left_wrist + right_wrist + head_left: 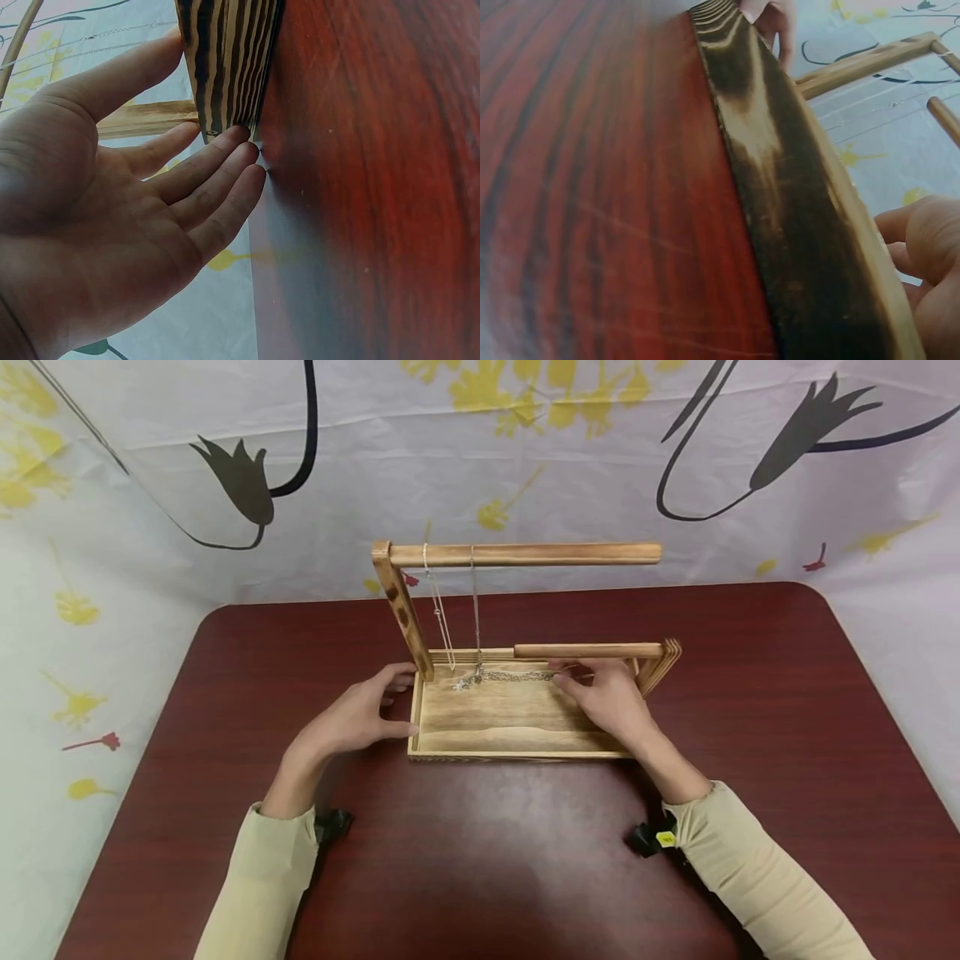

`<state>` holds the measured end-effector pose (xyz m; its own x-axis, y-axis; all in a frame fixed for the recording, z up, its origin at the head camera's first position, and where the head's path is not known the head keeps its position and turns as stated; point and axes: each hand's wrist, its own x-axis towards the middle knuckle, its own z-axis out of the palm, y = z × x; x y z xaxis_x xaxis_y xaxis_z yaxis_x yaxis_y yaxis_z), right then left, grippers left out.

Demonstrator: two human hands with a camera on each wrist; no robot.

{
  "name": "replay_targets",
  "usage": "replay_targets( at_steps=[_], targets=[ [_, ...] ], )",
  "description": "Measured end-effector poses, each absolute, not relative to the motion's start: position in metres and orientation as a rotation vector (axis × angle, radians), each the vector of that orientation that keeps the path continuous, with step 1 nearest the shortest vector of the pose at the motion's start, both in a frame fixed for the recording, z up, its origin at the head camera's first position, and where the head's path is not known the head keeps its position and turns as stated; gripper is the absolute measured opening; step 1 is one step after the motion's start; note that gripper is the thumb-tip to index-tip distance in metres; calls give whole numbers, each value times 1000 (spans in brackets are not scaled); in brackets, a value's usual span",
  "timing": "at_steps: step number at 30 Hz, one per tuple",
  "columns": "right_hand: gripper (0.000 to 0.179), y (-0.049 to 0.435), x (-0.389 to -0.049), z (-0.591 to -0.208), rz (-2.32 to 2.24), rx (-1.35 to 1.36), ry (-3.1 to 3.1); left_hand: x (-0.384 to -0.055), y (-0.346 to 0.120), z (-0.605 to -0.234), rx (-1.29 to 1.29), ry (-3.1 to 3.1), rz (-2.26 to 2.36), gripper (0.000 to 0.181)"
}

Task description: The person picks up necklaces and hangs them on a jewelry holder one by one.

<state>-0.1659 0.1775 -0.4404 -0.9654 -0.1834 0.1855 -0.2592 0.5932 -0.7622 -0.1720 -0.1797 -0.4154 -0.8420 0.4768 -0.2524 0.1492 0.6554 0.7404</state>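
A wooden jewelry stand has a shallow tray (510,714) and two bars. Two thin necklaces, a pale one (441,610) and a silver one (475,602), hang from the tall bar (525,555). A chain necklace (517,677) stretches across the tray floor. My right hand (607,693) reaches over the tray and pinches that chain's right end between thumb and fingers. At the tray's left end, my left hand (360,710) rests against the outer side, fingers extended; in the left wrist view its fingertips touch the dark-grained wood (225,60).
The low bar (588,650) runs just behind my right hand, held by a slanted post (658,668). A dark red table (480,852) carries the stand. Printed white cloth (420,468) hangs behind and at both sides.
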Motion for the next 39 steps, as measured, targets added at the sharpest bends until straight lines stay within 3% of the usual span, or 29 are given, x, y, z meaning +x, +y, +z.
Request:
replay_targets(
  at_steps=[39],
  targets=[
    [16,169,-174,-446,1222,127,-2924,-172,-180,-416,489,2438,1064,83]
  ],
)
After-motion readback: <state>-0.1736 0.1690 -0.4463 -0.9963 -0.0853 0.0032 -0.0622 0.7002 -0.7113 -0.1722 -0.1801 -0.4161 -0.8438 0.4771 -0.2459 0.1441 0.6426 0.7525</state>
